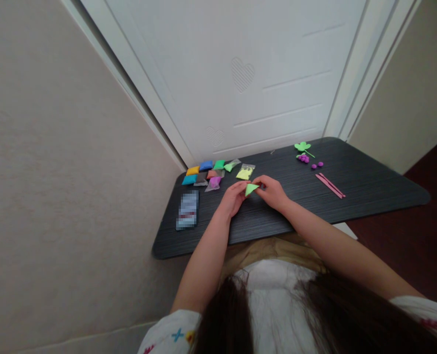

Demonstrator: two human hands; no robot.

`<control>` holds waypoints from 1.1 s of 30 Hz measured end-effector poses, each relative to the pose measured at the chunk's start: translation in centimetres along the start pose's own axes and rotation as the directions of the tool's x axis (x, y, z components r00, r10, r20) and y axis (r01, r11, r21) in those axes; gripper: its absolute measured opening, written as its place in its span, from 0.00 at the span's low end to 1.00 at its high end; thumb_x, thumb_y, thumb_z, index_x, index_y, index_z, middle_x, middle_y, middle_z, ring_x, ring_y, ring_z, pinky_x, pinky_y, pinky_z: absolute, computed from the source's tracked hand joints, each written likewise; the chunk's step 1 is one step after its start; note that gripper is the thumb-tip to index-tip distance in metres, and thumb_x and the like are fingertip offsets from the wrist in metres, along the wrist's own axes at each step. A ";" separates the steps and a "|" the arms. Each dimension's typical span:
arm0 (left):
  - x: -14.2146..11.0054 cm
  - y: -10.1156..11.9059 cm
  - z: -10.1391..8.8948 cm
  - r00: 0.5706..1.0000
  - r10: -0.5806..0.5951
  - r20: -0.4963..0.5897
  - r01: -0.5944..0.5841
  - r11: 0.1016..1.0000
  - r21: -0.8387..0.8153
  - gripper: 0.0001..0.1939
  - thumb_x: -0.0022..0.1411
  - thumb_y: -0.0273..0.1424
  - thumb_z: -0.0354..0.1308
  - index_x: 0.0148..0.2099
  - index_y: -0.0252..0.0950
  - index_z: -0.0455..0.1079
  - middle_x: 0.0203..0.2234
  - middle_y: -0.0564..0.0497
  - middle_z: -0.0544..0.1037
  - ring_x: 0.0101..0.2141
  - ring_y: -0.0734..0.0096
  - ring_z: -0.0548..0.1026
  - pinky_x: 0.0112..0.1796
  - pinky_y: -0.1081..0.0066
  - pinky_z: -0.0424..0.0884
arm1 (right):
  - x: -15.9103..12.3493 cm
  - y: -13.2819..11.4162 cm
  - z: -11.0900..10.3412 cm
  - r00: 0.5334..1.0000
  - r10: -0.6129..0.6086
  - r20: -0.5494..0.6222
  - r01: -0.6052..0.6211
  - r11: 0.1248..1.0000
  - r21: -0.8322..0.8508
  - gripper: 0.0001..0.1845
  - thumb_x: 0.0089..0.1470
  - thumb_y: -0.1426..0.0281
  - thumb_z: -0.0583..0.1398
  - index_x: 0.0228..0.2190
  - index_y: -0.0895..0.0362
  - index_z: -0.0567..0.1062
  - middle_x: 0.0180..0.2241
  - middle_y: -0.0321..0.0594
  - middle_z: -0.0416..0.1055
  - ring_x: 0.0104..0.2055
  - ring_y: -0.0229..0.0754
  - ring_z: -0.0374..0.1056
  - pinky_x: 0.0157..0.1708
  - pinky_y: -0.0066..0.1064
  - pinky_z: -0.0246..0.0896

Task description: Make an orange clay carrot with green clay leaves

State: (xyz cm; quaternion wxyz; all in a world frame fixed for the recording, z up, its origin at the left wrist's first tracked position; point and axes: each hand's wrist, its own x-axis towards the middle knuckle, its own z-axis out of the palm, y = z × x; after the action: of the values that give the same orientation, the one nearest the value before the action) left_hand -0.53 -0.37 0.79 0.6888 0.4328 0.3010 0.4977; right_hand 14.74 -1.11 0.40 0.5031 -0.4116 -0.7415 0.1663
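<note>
Between my two hands, above the dark table, is a light green piece of modelling clay [251,189], flattened to a pointed leaf-like shape. My left hand [234,197] is closed on its left side. The fingers of my right hand [272,191] pinch its right tip. Just beyond my hands lies a clear bag of pale yellow clay [245,171]. At the back right are a green clay leaf shape [302,146] with a thin stem, a cluster of purple clay balls [304,159] and two loose purple balls [321,164].
Several small packets of coloured clay, among them a blue packet [205,165] and a magenta packet [214,183], lie at the back left. A phone [188,210] with a blurred screen rests near the left edge. Pink modelling tools [330,186] lie at right. A white door [277,73] stands behind the table.
</note>
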 end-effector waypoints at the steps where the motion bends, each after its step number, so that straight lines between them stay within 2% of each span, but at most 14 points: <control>1: 0.0 0.0 0.0 1.000 -0.004 -0.001 0.004 1.000 -0.011 0.10 0.48 0.31 0.58 0.35 0.33 0.71 0.29 0.50 0.74 0.30 0.76 0.70 0.31 0.74 0.64 | 0.0 0.0 0.0 1.000 0.004 0.005 -0.005 1.000 0.004 0.06 0.46 0.72 0.55 0.30 0.55 0.71 0.29 0.37 0.69 0.31 0.38 0.63 0.32 0.30 0.57; 6: 0.0 0.2 0.0 1.000 -0.028 -0.015 0.028 1.000 -0.005 0.10 0.47 0.30 0.59 0.34 0.32 0.71 0.28 0.50 0.74 0.30 0.75 0.70 0.32 0.74 0.64 | 0.1 0.0 0.1 0.999 0.027 0.024 -0.027 0.999 0.022 0.06 0.45 0.71 0.56 0.29 0.55 0.71 0.28 0.36 0.69 0.30 0.38 0.63 0.31 0.29 0.57; 10: 0.0 0.1 -0.1 0.999 -0.043 0.014 0.043 0.999 -0.023 0.11 0.47 0.30 0.59 0.36 0.32 0.71 0.29 0.50 0.74 0.30 0.75 0.71 0.32 0.73 0.65 | 0.1 0.0 0.0 0.998 0.046 0.033 -0.047 0.998 0.035 0.06 0.45 0.71 0.56 0.29 0.56 0.71 0.27 0.36 0.69 0.29 0.37 0.63 0.30 0.29 0.56; 15: -0.2 0.1 -0.1 0.998 -0.062 0.023 0.063 0.997 -0.049 0.07 0.46 0.28 0.60 0.31 0.32 0.70 0.25 0.52 0.73 0.29 0.77 0.70 0.33 0.73 0.65 | 0.0 0.0 0.0 0.997 0.046 0.057 -0.049 0.998 0.044 0.06 0.44 0.72 0.56 0.28 0.56 0.72 0.28 0.36 0.70 0.29 0.37 0.63 0.30 0.29 0.56; 22: -0.2 0.1 0.2 0.995 -0.094 0.025 0.096 0.990 -0.101 0.08 0.49 0.31 0.57 0.33 0.33 0.70 0.27 0.52 0.73 0.29 0.77 0.70 0.32 0.73 0.65 | 0.1 0.0 0.1 0.999 0.034 0.031 -0.035 0.999 0.021 0.06 0.45 0.71 0.56 0.28 0.55 0.72 0.27 0.36 0.69 0.29 0.37 0.62 0.30 0.29 0.56; 27: -0.1 -0.1 -0.1 0.996 -0.069 0.053 0.072 0.996 -0.060 0.05 0.48 0.29 0.57 0.30 0.33 0.68 0.24 0.53 0.72 0.28 0.76 0.70 0.31 0.74 0.65 | -0.1 0.0 0.1 0.997 -0.019 0.074 0.020 1.000 -0.007 0.05 0.46 0.72 0.56 0.28 0.55 0.71 0.27 0.36 0.69 0.30 0.37 0.62 0.31 0.29 0.56; 30: -0.1 0.1 -0.1 0.995 -0.087 0.043 0.091 0.993 -0.077 0.06 0.49 0.30 0.57 0.31 0.33 0.68 0.27 0.51 0.73 0.31 0.74 0.71 0.34 0.72 0.66 | -0.1 -0.1 0.0 0.999 -0.037 0.038 0.038 0.999 -0.022 0.05 0.46 0.72 0.56 0.28 0.55 0.71 0.28 0.37 0.68 0.31 0.38 0.62 0.33 0.30 0.57; 33: -0.1 0.3 0.0 0.982 -0.181 0.062 0.187 0.974 -0.125 0.12 0.51 0.37 0.54 0.35 0.34 0.68 0.31 0.48 0.74 0.32 0.70 0.72 0.37 0.66 0.67 | -0.1 -0.3 -0.1 0.999 -0.048 -0.021 0.047 0.998 -0.041 0.06 0.46 0.74 0.55 0.29 0.55 0.71 0.29 0.37 0.67 0.33 0.39 0.62 0.35 0.31 0.57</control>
State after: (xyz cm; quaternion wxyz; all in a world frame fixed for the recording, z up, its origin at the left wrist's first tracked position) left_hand -0.68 -0.40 1.08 0.7662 0.3694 0.2890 0.4393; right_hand 14.71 -1.38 0.59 0.5066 -0.4059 -0.7487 0.1346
